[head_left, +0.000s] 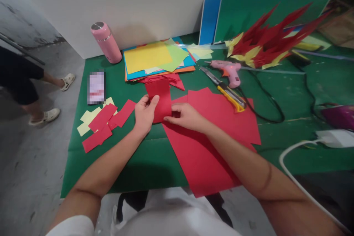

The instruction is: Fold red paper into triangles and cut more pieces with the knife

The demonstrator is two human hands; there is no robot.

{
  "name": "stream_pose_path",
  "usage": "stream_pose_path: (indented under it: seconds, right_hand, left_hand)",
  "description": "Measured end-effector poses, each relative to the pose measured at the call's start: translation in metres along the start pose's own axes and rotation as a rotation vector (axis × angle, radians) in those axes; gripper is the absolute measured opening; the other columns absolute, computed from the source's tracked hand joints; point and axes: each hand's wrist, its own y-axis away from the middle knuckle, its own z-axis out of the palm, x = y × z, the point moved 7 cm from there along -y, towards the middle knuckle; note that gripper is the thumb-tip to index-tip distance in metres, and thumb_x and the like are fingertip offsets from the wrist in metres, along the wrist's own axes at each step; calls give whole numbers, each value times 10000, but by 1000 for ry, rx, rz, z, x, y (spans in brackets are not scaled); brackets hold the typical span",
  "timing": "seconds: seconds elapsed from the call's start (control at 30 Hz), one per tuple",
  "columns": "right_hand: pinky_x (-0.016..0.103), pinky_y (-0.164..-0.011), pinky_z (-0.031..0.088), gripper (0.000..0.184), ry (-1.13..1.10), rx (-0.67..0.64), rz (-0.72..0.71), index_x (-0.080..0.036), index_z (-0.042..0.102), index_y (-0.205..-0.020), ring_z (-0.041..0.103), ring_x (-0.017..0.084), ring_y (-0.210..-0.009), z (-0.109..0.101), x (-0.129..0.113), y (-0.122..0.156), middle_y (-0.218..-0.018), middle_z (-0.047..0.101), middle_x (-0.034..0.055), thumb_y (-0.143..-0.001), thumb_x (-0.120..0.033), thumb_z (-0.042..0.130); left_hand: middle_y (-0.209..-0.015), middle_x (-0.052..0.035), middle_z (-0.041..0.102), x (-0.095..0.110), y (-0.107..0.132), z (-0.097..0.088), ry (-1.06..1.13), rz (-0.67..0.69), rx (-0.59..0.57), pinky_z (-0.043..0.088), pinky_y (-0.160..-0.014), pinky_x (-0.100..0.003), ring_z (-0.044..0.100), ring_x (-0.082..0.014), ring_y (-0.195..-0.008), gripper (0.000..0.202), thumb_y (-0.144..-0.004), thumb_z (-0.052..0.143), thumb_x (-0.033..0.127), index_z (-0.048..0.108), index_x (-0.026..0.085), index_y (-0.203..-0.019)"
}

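A piece of red paper [163,97] is held up between my two hands above the table. My left hand [145,112] grips its left side, thumb laid over the front. At the lower right corner, my right hand [184,116] pinches the edge between thumb and curled fingers. Large red paper sheets [204,147] lie under and beside my right hand. Left of my left hand are small red paper rectangles [103,116] mixed with pale yellow pieces [91,116]. Cut red paper strips [175,80] lie just behind the held piece.
Behind are a stack of coloured paper [149,59] and a pink bottle [107,44]. A pink glue gun [228,70] and a yellow utility knife [229,94] with its blade out lie right of centre. Red paper flames [271,40] stand far right. A person's legs [24,77] show at left.
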Motion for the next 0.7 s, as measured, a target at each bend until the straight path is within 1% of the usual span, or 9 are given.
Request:
stream_pose_path:
  seconds: [0.07,0.13,0.2,0.27,0.33,0.47,0.53,0.63,0.7]
  right_hand:
    - [294,-637,479,314,-122,-44,-7,-175,688,-814,617,177,-691,1,-1,0,-751,681,33,-800,-489,689]
    - [299,-669,509,386,-283,-7,-45,-192,691,-971,635,173,-732,-4,-3,-1,-846,699,37,-802,-539,685]
    - [279,-613,513,464,-411,120,-57,-226,653,-1136,618,148,-681,-13,-1,-2,-839,683,17,-834,-578,640]
    - [252,-515,480,488,-469,256,-38,-258,624,-1216,564,122,-581,-20,4,-1,-748,640,-15,-858,-589,611]
    - [245,-477,465,471,-494,328,-26,-279,634,-1220,531,113,-533,-22,7,0,-692,615,-30,-855,-576,626]
    - [273,-532,514,405,-510,370,-30,-277,691,-1144,563,129,-550,-18,8,1,-687,647,-16,-846,-548,647]
    - [288,-562,534,380,-497,394,-23,-269,705,-1118,593,143,-585,-17,8,1,-714,673,-5,-854,-534,639]
    - [323,-644,570,365,-471,416,-20,-260,718,-1096,648,168,-678,-15,8,1,-784,713,11,-867,-526,618]
    - [357,-756,585,368,-453,415,-44,-255,723,-1093,681,186,-789,-13,6,0,-882,740,26,-878,-528,601]
  left_hand:
    - [-801,-28,720,-3,2,2,32,-53,-5,544,-717,-292,663,-153,-731,445,-637,828,547,680,180,-840]
    - [-831,-39,737,-5,4,5,50,-88,-30,558,-748,-318,682,-166,-751,450,-636,830,536,686,178,-869]
    - [-866,-53,748,-8,7,8,56,-113,-63,566,-772,-344,699,-182,-777,451,-655,819,528,691,177,-908]
    - [-887,-65,751,-10,11,12,42,-126,-89,569,-777,-360,709,-197,-804,438,-683,799,525,691,172,-920]
    - [-899,-73,751,-13,14,14,28,-134,-102,572,-780,-369,713,-208,-824,430,-701,784,528,692,167,-916]
    - [-920,-74,756,-19,18,16,57,-176,-102,580,-773,-364,712,-202,-807,460,-674,805,531,694,170,-937]
    - [-943,-77,754,-20,20,18,66,-181,-113,580,-786,-360,712,-199,-818,469,-687,798,534,678,175,-962]
    - [-997,-82,736,-19,22,20,11,-116,-142,563,-837,-362,704,-199,-890,467,-775,715,569,621,184,-1023]
    - [-1020,-87,714,-18,22,18,-99,-38,-138,544,-862,-359,687,-196,-924,455,-837,638,591,585,185,-1035]
